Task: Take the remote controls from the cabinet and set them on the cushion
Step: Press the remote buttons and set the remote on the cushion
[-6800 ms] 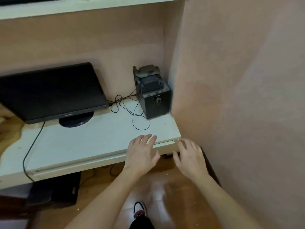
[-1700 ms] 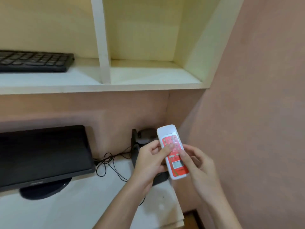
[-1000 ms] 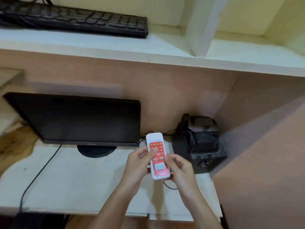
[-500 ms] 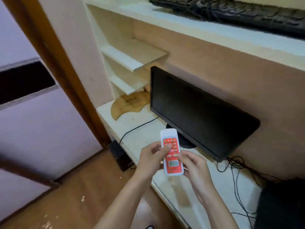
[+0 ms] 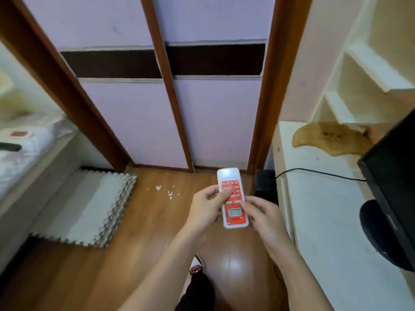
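Note:
A white remote control with a red button face [image 5: 232, 198] is held upright in front of me over the wooden floor. My left hand [image 5: 207, 206] grips its left edge, thumb on the buttons. My right hand [image 5: 261, 213] grips its right edge, fingers curled behind it. At the far left lies a white quilted cushion or bed surface [image 5: 20, 151] with a dark remote-like object [image 5: 9, 147] and a small red item [image 5: 20, 134] on it. The cabinet desk [image 5: 318, 198] is on my right.
Lilac sliding doors with brown frames [image 5: 173, 104] stand ahead. A grey foam mat [image 5: 89, 207] lies on the floor at left, white crumbs [image 5: 167, 191] beside it. A black monitor [image 5: 395, 182] and a wooden board [image 5: 330, 140] are on the desk. My foot [image 5: 196, 265] shows below.
My view has swung left, away from the desk and monitor toward the sliding doors and the cushion. Both hands keep the same hold on the remote.

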Action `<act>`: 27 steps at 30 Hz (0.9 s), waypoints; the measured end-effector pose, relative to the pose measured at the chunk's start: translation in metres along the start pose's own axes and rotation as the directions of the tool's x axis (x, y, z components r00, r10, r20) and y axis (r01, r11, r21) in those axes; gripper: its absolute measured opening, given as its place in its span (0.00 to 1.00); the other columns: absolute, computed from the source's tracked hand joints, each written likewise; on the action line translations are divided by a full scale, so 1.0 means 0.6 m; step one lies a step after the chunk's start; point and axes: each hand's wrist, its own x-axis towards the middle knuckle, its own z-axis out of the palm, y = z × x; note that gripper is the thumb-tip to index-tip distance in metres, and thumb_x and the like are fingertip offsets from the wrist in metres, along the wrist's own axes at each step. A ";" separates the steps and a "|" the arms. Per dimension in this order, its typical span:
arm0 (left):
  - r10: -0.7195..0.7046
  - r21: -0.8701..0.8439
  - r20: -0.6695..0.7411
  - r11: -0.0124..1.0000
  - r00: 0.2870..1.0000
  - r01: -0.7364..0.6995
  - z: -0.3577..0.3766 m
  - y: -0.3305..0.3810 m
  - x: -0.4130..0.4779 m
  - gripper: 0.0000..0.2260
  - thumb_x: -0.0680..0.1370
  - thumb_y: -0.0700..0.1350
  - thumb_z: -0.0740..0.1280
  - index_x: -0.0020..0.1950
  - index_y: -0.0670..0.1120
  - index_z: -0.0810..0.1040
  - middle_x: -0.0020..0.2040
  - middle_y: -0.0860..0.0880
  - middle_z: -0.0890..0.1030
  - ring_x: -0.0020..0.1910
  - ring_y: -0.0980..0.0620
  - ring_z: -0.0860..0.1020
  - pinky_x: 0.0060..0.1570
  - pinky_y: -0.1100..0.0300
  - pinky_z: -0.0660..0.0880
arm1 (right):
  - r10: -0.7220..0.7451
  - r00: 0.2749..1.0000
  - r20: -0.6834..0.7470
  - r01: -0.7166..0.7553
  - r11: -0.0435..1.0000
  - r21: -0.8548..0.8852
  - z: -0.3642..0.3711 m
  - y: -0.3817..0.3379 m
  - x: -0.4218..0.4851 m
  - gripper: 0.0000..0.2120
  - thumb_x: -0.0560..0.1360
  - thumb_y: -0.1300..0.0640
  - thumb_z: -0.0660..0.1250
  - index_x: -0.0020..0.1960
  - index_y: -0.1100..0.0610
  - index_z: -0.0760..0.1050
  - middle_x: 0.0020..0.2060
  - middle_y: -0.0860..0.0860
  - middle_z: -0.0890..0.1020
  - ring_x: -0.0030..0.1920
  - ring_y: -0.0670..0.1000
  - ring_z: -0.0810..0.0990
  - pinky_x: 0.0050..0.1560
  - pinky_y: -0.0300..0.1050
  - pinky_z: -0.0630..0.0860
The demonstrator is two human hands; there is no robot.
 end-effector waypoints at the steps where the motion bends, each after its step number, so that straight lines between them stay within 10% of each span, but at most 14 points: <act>1: -0.003 -0.028 -0.056 1.000 0.998 0.001 -0.027 -0.001 -0.008 0.10 0.79 0.51 0.71 0.56 0.47 0.84 0.48 0.48 0.88 0.47 0.49 0.87 0.48 0.54 0.84 | -0.001 0.999 0.054 0.002 1.000 -0.017 0.026 -0.001 0.006 0.07 0.79 0.57 0.67 0.52 0.52 0.82 0.45 0.48 0.88 0.47 0.49 0.87 0.48 0.45 0.83; 13: -0.097 -0.308 -0.512 0.948 0.853 -0.077 -0.345 -0.024 -0.071 0.10 0.79 0.47 0.71 0.57 0.45 0.84 0.50 0.45 0.88 0.47 0.44 0.87 0.45 0.52 0.84 | 0.074 0.831 0.551 -0.027 0.995 -0.092 0.364 -0.030 0.076 0.08 0.79 0.65 0.65 0.52 0.58 0.82 0.39 0.49 0.88 0.39 0.46 0.86 0.34 0.35 0.78; 27: -0.161 -0.380 -0.675 0.912 0.720 -0.153 -0.767 0.010 0.068 0.08 0.79 0.48 0.71 0.55 0.46 0.85 0.49 0.45 0.88 0.46 0.46 0.87 0.55 0.42 0.82 | 0.128 0.675 0.727 -0.006 0.986 -0.168 0.804 -0.077 0.282 0.09 0.78 0.64 0.66 0.55 0.57 0.83 0.46 0.54 0.88 0.47 0.53 0.87 0.41 0.41 0.82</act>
